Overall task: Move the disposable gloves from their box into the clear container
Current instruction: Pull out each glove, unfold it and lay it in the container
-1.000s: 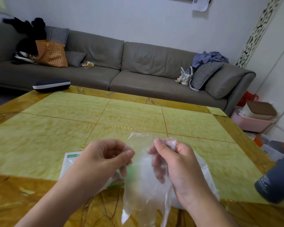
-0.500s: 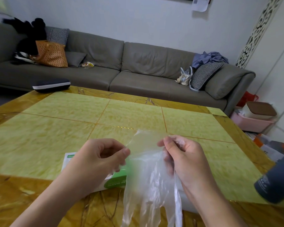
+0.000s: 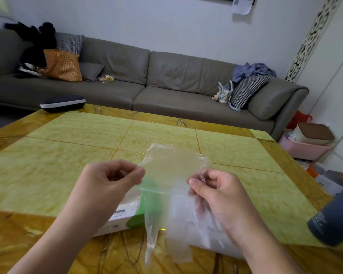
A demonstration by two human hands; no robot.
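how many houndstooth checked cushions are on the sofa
2. One checked cushion stands at the left end of the sofa, behind the orange bag. The other checked cushion leans at the right end, under the blue clothes. More may be hidden.

Glove above box (on table)
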